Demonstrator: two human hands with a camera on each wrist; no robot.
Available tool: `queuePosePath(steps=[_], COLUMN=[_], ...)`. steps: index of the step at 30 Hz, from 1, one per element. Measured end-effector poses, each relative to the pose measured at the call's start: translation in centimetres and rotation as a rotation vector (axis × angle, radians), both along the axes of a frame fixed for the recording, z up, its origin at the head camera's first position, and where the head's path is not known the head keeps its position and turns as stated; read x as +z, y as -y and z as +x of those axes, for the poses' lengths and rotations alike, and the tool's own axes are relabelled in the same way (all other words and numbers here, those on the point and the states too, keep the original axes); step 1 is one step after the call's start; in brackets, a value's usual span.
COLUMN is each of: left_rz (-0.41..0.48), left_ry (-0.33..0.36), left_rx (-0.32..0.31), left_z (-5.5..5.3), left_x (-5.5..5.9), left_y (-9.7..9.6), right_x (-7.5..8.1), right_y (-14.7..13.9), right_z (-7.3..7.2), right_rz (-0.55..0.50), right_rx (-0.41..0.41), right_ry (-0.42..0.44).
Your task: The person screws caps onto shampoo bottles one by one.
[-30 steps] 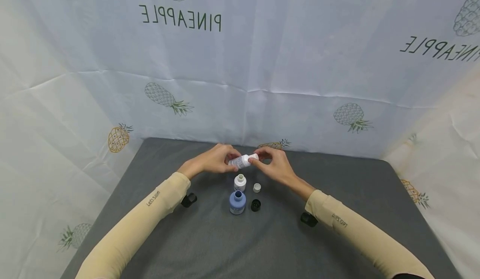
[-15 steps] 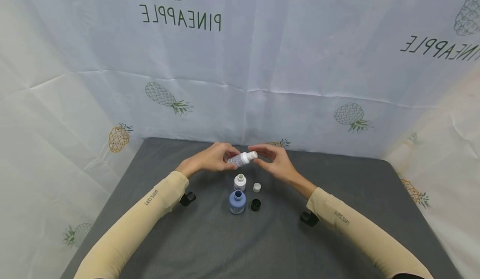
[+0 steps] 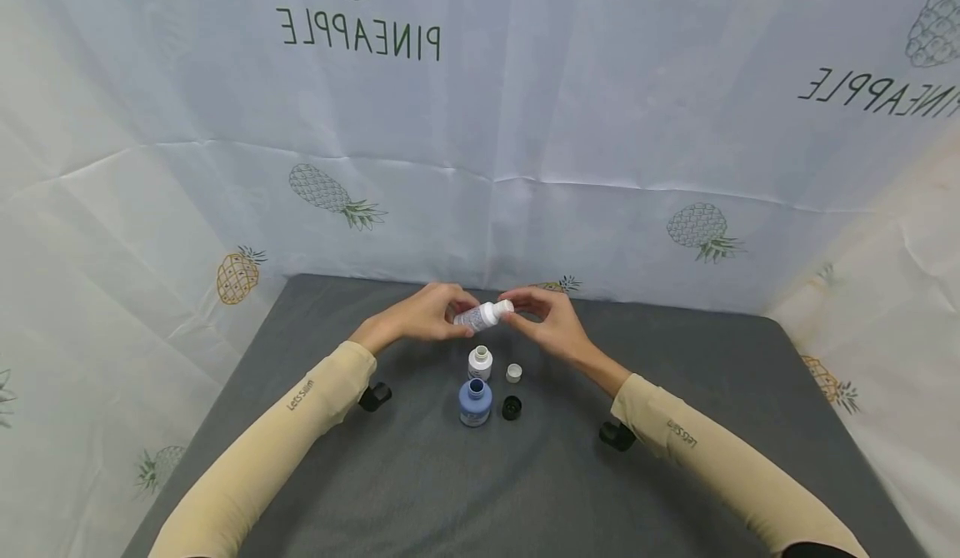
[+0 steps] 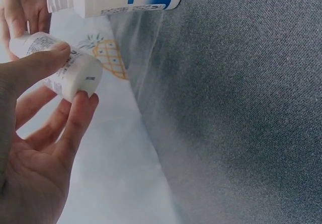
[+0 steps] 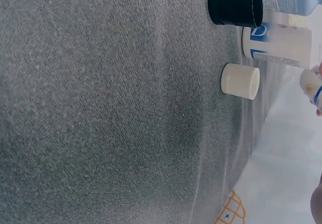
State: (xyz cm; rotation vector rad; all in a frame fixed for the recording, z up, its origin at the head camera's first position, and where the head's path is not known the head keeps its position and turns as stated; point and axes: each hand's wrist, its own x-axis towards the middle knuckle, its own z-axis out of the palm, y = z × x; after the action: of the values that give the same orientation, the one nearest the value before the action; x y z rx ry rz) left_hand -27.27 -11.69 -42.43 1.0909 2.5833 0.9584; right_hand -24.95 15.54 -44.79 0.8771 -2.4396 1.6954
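Above the far part of the grey table, my left hand (image 3: pixel 429 315) grips a small white bottle (image 3: pixel 476 317), tilted with its top toward the right. In the left wrist view my thumb lies across the label of the white bottle (image 4: pixel 68 70) and fingertips support its base. My right hand (image 3: pixel 557 326) pinches the bottle's white cap (image 3: pixel 506 307) between thumb and fingers. Below the hands stands an uncapped white bottle (image 3: pixel 480 365), and nearer me an uncapped blue bottle (image 3: pixel 475 408). A loose white cap (image 3: pixel 513 373) and a black cap (image 3: pixel 512 409) lie to their right.
The grey-covered table (image 3: pixel 570 491) ends at a pale curtain (image 3: pixel 487 108) printed with pineapples, which hangs behind and along both sides. Black wrist straps (image 3: pixel 375 397) sit under the sleeves. In the right wrist view the black cap (image 5: pixel 234 6) stands near the white cap (image 5: pixel 240 81).
Half a second ago the right fingers were spread off the cap; now they pinch it again. The left hand has held the bottle throughout, shifting slightly. The standing bottles and loose caps have not moved.
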Motion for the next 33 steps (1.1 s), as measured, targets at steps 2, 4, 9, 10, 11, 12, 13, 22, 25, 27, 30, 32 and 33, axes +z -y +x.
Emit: queuePosePath(steps=[2, 4, 9, 10, 11, 12, 13, 22, 25, 27, 30, 32, 33], left_rz=[0.005, 0.005, 0.003, 0.001, -0.001, -0.004, -0.007, -0.010, -0.018, -0.023, -0.024, -0.022, -0.021], left_ry=[-0.003, -0.003, -0.005, -0.008, -0.011, -0.015, -0.018, -0.023, -0.026, -0.031, -0.036, -0.036, -0.036], left_rx=[-0.004, -0.004, 0.003, 0.004, 0.006, 0.008, 0.010, 0.013, 0.018, 0.022, 0.025, 0.022, 0.020], left_z=[-0.01, 0.01, -0.11, -0.18, -0.22, -0.24, -0.27, -0.21, -0.17, -0.14, -0.09, -0.06, -0.04], left_x=[0.05, 0.06, -0.09, -0.14, -0.18, -0.19, -0.20, -0.10, -0.16, -0.18, -0.16, -0.16, -0.17], left_y=[-0.15, -0.24, -0.34, -0.37, -0.38, -0.38, -0.39, -0.47, -0.51, -0.54, -0.51, -0.49, -0.47], right_x=[-0.05, -0.10, -0.09, -0.06, -0.06, -0.04, -0.01, -0.06, -0.16, -0.24, -0.25, -0.27, -0.24], right_y=[0.02, 0.03, 0.08, 0.09, 0.10, 0.12, 0.14, 0.33, 0.35, 0.39, 0.53, 0.63, 0.68], right_z=[0.02, 0.04, 0.20, 0.24, 0.25, 0.25, 0.25, 0.11, 0.04, 0.02, 0.08, 0.14, 0.17], right_rz=[0.006, 0.016, 0.040, 0.046, 0.052, 0.057, 0.062, 0.070, 0.072, 0.073, 0.076, 0.076, 0.078], right_rx=[-0.024, -0.043, -0.080, -0.086, -0.093, -0.101, -0.110, -0.173, -0.179, -0.182, -0.190, -0.192, -0.195], right_ry=[0.001, 0.002, 0.010, 0.010, 0.010, 0.009, 0.011, 0.034, 0.046, 0.053, 0.064, 0.068, 0.070])
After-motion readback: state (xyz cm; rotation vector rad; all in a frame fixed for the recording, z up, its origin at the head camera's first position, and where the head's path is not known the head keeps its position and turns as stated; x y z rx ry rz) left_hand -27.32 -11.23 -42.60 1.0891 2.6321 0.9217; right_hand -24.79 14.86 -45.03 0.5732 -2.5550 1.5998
